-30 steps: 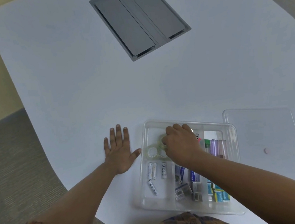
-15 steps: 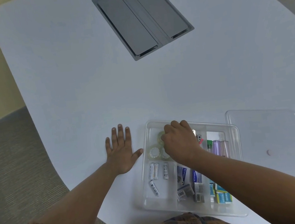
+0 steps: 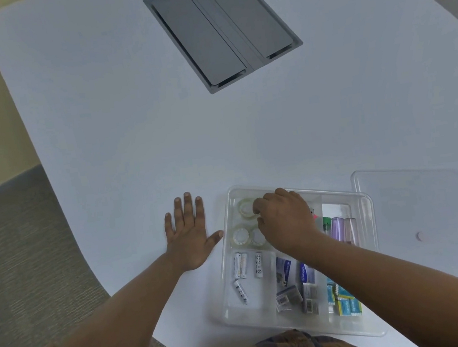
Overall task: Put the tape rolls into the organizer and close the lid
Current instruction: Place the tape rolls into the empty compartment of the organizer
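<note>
A clear plastic organizer (image 3: 227,263) with several compartments lies on the white table near me. Three clear tape rolls sit in its far-left compartment: one at the back (image 3: 245,208), two side by side in front (image 3: 241,236) (image 3: 257,237). My right hand (image 3: 285,221) hovers over that compartment, fingertips curled on the back tape roll. My left hand (image 3: 189,236) lies flat on the table, fingers spread, thumb touching the organizer's left wall. The clear lid (image 3: 416,208) lies on the table to the right of the organizer.
Batteries (image 3: 243,265), staple boxes (image 3: 293,283), small teal boxes (image 3: 344,300) and markers (image 3: 341,228) fill the other compartments. A grey cable hatch (image 3: 221,30) is set into the table far ahead. The table edge curves at the left, carpet below it.
My right hand has shifted slightly toward the back of the tape compartment and the back roll now shows at its fingertips. My left hand stays flat.
</note>
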### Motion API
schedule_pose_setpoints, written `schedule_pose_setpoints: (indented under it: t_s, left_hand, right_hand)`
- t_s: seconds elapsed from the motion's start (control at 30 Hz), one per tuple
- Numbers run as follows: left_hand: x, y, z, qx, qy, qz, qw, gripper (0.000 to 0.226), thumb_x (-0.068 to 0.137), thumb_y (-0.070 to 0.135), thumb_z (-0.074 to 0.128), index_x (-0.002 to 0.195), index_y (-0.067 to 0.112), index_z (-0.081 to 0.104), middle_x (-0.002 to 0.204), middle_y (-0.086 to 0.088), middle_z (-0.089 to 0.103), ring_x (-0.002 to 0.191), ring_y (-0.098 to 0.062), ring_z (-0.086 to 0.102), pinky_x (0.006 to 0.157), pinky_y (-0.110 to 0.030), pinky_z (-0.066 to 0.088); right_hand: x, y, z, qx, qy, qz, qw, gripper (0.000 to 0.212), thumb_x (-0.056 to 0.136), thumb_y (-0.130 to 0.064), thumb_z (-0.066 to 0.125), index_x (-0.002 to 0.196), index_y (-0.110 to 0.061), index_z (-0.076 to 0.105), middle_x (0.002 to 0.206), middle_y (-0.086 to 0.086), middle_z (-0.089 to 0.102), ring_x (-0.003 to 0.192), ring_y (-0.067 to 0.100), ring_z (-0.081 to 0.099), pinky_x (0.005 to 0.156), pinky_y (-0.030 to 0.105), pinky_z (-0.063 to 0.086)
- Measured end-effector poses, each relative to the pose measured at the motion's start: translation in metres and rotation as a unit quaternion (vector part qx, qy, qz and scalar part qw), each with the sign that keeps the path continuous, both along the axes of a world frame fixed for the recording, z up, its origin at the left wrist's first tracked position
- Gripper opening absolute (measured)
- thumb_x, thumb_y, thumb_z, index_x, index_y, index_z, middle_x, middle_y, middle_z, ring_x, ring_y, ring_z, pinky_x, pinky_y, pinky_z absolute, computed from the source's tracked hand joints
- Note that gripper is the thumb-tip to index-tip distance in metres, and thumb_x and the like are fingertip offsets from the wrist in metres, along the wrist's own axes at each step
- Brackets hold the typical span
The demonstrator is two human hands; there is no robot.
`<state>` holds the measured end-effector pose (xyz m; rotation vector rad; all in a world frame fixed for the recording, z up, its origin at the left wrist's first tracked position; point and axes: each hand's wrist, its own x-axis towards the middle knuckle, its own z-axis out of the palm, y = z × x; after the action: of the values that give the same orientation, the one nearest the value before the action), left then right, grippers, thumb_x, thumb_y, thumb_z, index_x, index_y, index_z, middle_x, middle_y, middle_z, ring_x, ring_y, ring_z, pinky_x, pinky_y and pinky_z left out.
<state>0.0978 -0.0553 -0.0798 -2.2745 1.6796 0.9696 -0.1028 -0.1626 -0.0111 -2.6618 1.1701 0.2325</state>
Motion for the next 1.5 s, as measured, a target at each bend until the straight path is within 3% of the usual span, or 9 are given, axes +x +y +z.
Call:
schedule_pose_setpoints:
  t_s: [0.17,0.33,0.43,0.57,0.73,0.87,1.07,1.23,1.5]
  left_hand:
    - [-0.001,-0.001,0.002,0.003,0.001,0.001,1.000,0.089,0.083,0.074,0.014,0.132,0.025,-0.042,0.142,-0.001,-0.050,0.129,-0.022,-0.048,0.108,-0.049,-0.023]
    - [0.000,-0.001,0.003,0.007,0.006,0.000,1.000,0.091,0.073,0.080,0.001,0.130,0.026,-0.044,0.138,0.000,-0.053,0.128,-0.022,-0.050,0.108,-0.049,-0.024]
    - [0.000,0.000,0.001,0.002,0.007,0.001,1.000,0.092,0.070,0.082,-0.003,0.130,0.026,-0.045,0.138,0.001,-0.054,0.128,-0.021,-0.050,0.107,-0.048,-0.024]
    - [0.000,0.001,-0.001,-0.004,0.006,0.002,1.000,0.092,0.070,0.081,-0.003,0.131,0.026,-0.043,0.141,0.000,-0.051,0.130,-0.021,-0.048,0.109,-0.050,-0.022]
    - [0.000,0.001,-0.001,-0.009,0.002,0.002,1.000,0.090,0.075,0.079,0.002,0.132,0.025,-0.042,0.141,0.000,-0.050,0.129,-0.022,-0.049,0.109,-0.050,-0.022]
    - [-0.001,0.001,-0.001,-0.012,0.002,0.004,1.000,0.089,0.084,0.073,0.016,0.134,0.024,-0.039,0.143,-0.001,-0.048,0.131,-0.023,-0.046,0.109,-0.050,-0.020]
    - [-0.001,0.001,0.000,-0.012,0.000,0.006,1.000,0.090,0.086,0.071,0.019,0.134,0.022,-0.038,0.144,-0.001,-0.047,0.131,-0.022,-0.046,0.109,-0.049,-0.021]
    - [-0.002,0.000,0.001,-0.012,0.001,0.005,1.000,0.089,0.084,0.072,0.016,0.134,0.023,-0.039,0.144,-0.001,-0.047,0.132,-0.024,-0.045,0.109,-0.049,-0.021]
    - [-0.001,0.001,-0.001,-0.011,0.002,0.006,1.000,0.089,0.086,0.070,0.019,0.134,0.022,-0.039,0.143,-0.002,-0.048,0.131,-0.023,-0.047,0.110,-0.051,-0.020]
  right_hand:
    - [0.006,0.010,-0.002,0.052,-0.026,-0.036,0.998,0.018,0.084,-0.025,0.059,0.099,-0.016,0.053,0.076,0.003,0.065,0.070,0.028,0.061,0.051,0.029,0.034]
    - [0.017,0.019,-0.006,0.044,0.011,0.004,0.999,0.029,0.089,-0.040,0.060,0.099,-0.015,0.051,0.079,0.006,0.066,0.074,0.030,0.065,0.053,0.030,0.032]
    - [0.020,0.022,-0.008,0.039,0.027,0.000,0.999,0.026,0.088,-0.037,0.061,0.097,-0.015,0.052,0.079,0.006,0.066,0.071,0.030,0.063,0.053,0.030,0.033]
    - [0.021,0.022,-0.008,0.047,0.033,-0.038,0.998,0.013,0.082,-0.020,0.063,0.092,-0.016,0.055,0.070,0.003,0.063,0.054,0.024,0.044,0.047,0.026,0.027]
    - [0.016,0.007,-0.001,0.040,0.027,-0.083,0.995,0.017,0.077,-0.019,0.061,0.094,-0.024,0.065,0.080,0.003,0.068,0.070,0.027,0.062,0.051,0.027,0.029]
    - [0.008,-0.001,0.004,0.002,0.074,-0.037,0.997,0.020,0.082,-0.018,0.061,0.099,-0.028,0.067,0.086,-0.001,0.069,0.079,0.024,0.064,0.057,0.027,0.037]
    - [0.006,0.004,0.005,0.045,0.166,0.008,0.985,0.028,0.078,-0.001,0.057,0.094,-0.021,0.069,0.085,0.003,0.067,0.079,0.027,0.066,0.060,0.030,0.042]
    - [0.000,0.009,-0.002,0.056,0.131,-0.003,0.990,0.023,0.082,-0.012,0.063,0.102,-0.023,0.062,0.090,0.003,0.068,0.083,0.027,0.067,0.060,0.029,0.039]
    - [0.001,0.013,-0.014,0.007,0.110,-0.003,0.994,0.010,0.085,-0.028,0.061,0.090,-0.019,0.062,0.078,0.001,0.068,0.070,0.025,0.067,0.052,0.028,0.031]
